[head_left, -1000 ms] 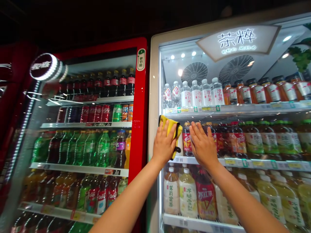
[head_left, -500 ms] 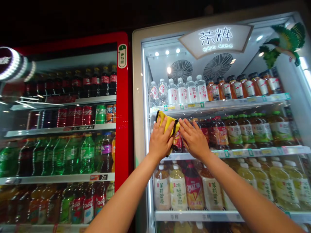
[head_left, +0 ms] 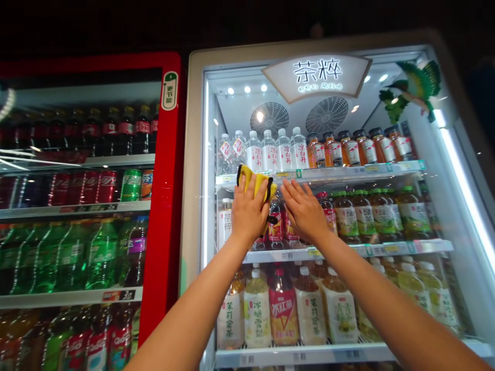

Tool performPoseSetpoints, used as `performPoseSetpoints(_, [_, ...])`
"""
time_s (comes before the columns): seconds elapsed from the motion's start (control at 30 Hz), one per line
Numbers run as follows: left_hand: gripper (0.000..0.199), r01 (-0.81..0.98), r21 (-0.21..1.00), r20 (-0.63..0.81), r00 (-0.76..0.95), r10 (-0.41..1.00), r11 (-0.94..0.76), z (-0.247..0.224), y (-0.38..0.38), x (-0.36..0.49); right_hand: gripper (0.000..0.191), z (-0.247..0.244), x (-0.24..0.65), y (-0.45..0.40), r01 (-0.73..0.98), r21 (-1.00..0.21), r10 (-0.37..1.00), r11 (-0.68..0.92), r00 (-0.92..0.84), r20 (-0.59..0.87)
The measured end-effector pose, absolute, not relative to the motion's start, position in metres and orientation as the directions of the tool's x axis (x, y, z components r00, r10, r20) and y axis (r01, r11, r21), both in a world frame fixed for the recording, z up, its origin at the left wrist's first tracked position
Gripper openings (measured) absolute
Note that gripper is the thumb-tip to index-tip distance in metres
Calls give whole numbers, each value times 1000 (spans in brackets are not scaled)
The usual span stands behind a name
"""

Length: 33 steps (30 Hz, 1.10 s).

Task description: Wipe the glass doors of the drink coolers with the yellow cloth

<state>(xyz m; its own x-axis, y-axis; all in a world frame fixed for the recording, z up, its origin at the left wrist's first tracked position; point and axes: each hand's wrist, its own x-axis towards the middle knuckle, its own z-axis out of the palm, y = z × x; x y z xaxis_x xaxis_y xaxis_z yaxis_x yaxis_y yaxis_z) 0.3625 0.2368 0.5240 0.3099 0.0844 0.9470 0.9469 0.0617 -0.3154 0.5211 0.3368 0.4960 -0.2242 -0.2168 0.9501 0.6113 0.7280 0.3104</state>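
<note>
Yellow cloth (head_left: 256, 183) lies flat against the glass door (head_left: 390, 216) of the pale drinks cooler, pinned under the left hand (head_left: 248, 211), just below the top shelf (head_left: 348, 173) edge. That hand is spread open, palm pressing rather than clutching, fingers pointing up, forearm reaching up from below. The right hand (head_left: 305, 211) rests just beside it, also open and flat on the glass, holding nothing. Wiping well here would call for even palm pressure, the cloth kept unfolded, with overlapping passes. Behind the glass stand rows of bottles (head_left: 348, 219). Further left is a red cooler (head_left: 166, 206) stocked with soda.
</note>
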Motion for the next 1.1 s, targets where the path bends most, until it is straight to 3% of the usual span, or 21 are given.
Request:
performPoseSetpoints(0.1, [60, 899, -436, 883, 421, 206, 32, 498, 227, 355, 56, 487, 534, 343, 600, 336, -220, 726, -261, 940])
performPoseSetpoints(0.17, [61, 897, -440, 879, 421, 222, 38, 493, 223, 351, 57, 483, 542, 346, 598, 342, -213, 724, -278, 937])
performPoseSetpoints(0.37, [58, 980, -183, 983, 182, 15, 75, 544, 252, 385, 53, 490, 568, 358, 630, 319, -185, 708, -271, 945])
performPoseSetpoints(0.47, [56, 987, -156, 987, 157, -24, 51, 559, 275, 420, 53, 493, 582, 367, 650, 276, -168, 708, -224, 960])
performPoseSetpoints(0.77, [60, 902, -432, 882, 424, 206, -6, 487, 270, 427, 56, 471, 606, 382, 640, 235, -139, 731, -197, 970])
performPoseSetpoints(0.97, [61, 977, -210, 977, 208, 33, 42, 540, 285, 447, 48, 479, 620, 385, 637, 304, -183, 708, -251, 951])
performPoseSetpoints(1.1, [61, 983, -179, 983, 180, -23, 42, 563, 311, 486, 48, 488, 633, 397, 634, 348, -236, 691, -257, 937])
